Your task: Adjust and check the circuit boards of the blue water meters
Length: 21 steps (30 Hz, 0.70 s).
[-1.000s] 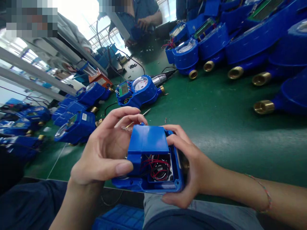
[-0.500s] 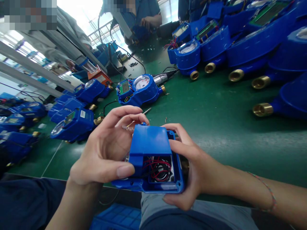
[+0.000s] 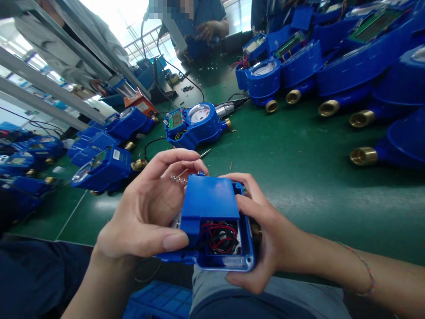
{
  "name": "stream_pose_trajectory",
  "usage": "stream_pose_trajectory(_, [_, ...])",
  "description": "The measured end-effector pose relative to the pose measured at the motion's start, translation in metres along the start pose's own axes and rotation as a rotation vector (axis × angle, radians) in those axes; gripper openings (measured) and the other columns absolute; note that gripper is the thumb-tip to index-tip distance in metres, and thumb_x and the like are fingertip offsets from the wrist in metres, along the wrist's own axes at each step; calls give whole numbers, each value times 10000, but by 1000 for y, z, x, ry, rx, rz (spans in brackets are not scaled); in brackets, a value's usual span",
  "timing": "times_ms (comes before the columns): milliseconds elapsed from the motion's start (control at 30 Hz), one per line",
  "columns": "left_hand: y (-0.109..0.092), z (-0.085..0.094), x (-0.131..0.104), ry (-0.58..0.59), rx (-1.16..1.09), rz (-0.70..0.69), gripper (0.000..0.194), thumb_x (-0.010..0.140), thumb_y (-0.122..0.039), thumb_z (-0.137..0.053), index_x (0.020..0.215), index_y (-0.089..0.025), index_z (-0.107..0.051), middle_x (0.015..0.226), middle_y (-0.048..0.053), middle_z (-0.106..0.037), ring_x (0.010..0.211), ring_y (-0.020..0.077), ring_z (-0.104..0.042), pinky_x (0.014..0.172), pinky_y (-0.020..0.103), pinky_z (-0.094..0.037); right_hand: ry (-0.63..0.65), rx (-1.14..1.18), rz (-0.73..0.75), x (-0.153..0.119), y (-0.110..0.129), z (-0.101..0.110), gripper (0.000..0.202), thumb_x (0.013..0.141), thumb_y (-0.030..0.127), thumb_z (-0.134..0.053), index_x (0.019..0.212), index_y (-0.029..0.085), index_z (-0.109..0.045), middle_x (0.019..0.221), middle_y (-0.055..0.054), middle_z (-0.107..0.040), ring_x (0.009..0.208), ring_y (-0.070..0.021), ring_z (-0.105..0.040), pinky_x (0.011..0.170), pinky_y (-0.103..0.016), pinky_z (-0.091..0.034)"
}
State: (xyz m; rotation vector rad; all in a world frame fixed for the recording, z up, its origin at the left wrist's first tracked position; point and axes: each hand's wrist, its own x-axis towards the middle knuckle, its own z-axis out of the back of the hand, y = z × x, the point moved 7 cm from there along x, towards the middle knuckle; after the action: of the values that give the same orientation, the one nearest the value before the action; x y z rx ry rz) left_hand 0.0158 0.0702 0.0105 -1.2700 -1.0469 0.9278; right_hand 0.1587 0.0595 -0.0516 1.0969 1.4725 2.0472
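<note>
Between my hands, above my lap, is a blue water meter (image 3: 226, 265) with its square electronics compartment facing me. A smooth blue plastic cover piece (image 3: 210, 195) lies over the upper part of that compartment. Below it, red and black wires (image 3: 217, 235) are coiled inside. My left hand (image 3: 139, 212) grips the meter from the left, its thumb pressed on the lower left of the cover piece and its fingers curled behind. On the right, my right hand (image 3: 265, 221) wraps around the housing, with fingers at the cover's right edge. A coiled silvery strand (image 3: 178, 179) shows near my left fingers.
Just beyond, another open meter (image 3: 199, 119) lies beside a silver screwdriver-like tool (image 3: 226, 108) with a cable. Several blue meters with brass ends (image 3: 363, 155) line the right; more meters (image 3: 101, 166) stand left. Co-workers (image 3: 210, 29) are across the green bench (image 3: 299, 177).
The view has shifted slightly. Both hands keep their hold on the meter, and the cover piece stays over the compartment in nearly the same position.
</note>
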Motion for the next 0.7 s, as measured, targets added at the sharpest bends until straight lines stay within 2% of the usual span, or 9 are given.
stream_pose_trajectory(133, [0,-1,-1,11,-28,16,728,535,-259,-903,1202,-215,-613,1064,75,-626,1041,251,-587,816,283,-567,2,-1,29,-1,0,-1,693,465,383,-865,1076,176,-613,1322,-120,-343,1301,-327,-360,1066,-421,-388])
stream_pose_trajectory(367, [2,-1,-3,-13,-23,47,721,568,-322,-909,1212,-222,-600,1106,83,-621,1005,238,-593,816,285,-562,11,-7,19,0,-1,-1,677,472,392,-854,1042,196,-548,1310,-123,-355,1306,-337,-362,1053,-446,-401])
stream_pose_trajectory(567, [0,0,-7,0,-6,19,728,564,-310,-908,1219,-232,-598,1114,78,-618,1032,244,-586,826,280,-555,7,-17,52,0,-1,-1,723,490,414,-844,1097,200,-516,1317,-130,-362,1321,-344,-349,1097,-468,-359])
stream_pose_trajectory(700, [-2,-3,-10,10,38,0,700,614,-309,-876,1241,-227,-575,1146,83,-609,1044,238,-589,836,280,-555,21,-36,59,-1,-1,-3,744,495,424,-843,1129,206,-520,1336,-135,-357,1328,-363,-342,1095,-492,-364])
